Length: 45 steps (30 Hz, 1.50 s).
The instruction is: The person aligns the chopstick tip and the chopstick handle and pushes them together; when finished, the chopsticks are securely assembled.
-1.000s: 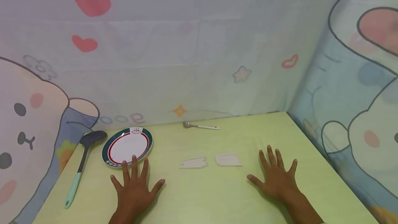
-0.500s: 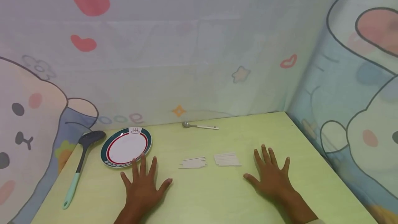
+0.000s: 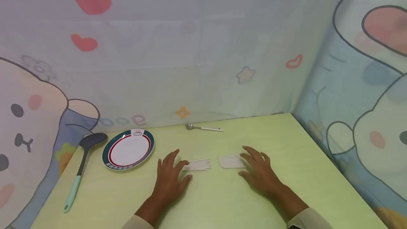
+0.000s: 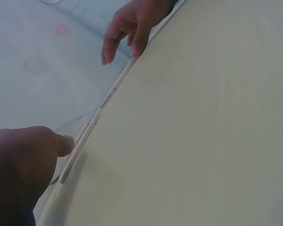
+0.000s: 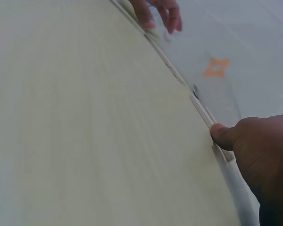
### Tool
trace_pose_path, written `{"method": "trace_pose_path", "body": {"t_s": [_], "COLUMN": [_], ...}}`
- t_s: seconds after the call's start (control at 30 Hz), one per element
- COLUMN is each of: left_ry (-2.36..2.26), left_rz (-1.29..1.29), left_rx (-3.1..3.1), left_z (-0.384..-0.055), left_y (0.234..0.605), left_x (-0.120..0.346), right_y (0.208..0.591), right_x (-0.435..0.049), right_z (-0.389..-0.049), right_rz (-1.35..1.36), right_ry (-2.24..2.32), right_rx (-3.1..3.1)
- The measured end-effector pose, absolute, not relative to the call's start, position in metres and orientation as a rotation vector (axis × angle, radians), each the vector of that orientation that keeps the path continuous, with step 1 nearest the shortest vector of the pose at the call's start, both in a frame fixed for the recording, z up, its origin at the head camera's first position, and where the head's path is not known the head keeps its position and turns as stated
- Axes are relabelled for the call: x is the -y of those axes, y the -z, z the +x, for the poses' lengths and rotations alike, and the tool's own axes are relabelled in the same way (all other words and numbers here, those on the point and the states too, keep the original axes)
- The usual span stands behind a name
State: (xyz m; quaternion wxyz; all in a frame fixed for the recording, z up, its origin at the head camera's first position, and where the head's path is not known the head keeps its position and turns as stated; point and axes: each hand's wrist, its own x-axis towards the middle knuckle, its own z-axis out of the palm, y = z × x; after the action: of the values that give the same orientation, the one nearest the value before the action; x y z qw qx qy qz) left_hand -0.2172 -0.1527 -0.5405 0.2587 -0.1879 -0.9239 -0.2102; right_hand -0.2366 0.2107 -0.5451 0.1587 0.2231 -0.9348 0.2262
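Note:
Two flat bundles of thin white sticks lie side by side on the table: a left bundle (image 3: 199, 165) and a right bundle (image 3: 230, 162). My left hand (image 3: 170, 177) is at the outer end of the left bundle, index finger and thumb spread apart. At the right bundle's outer end is my right hand (image 3: 262, 172), its fingers bent a little and the thumb held apart. The right wrist view has the right thumb (image 5: 222, 136) overlapping the end of that bundle; in the left wrist view the left thumb (image 4: 65, 145) is close to the other.
A green-rimmed plate (image 3: 130, 149) stands at the left, beside a black slotted turner (image 3: 83, 163) with a mint handle. Near the back edge lies a small spoon (image 3: 203, 128). Printed cloth (image 3: 178, 45) hangs behind the pale green table (image 3: 219, 204).
Both hands have moved inward from lying flat and spread on the table to the outer ends of the two stick bundles. Their fingers are now bent. The plate, turner and spoon stay put.

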Motion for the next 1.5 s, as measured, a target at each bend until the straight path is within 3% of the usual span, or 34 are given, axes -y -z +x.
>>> {"method": "trace_pose_path", "body": {"t_s": [0.47,1.5], "left_ry": [0.765,0.980], "left_rz": [-0.752,-0.733], "left_rx": [2.375,2.526], "left_z": [-0.258,-0.252], "left_y": [0.538,0.543], "left_x": [0.144,0.141], "right_y": [0.549,0.549], "right_x": [-0.190,-0.189], "right_z": [-0.269,-0.254], "right_rz": [0.801,0.736], "right_ry": [-0.862,-0.925], "right_rx": [2.510,2.594]}}
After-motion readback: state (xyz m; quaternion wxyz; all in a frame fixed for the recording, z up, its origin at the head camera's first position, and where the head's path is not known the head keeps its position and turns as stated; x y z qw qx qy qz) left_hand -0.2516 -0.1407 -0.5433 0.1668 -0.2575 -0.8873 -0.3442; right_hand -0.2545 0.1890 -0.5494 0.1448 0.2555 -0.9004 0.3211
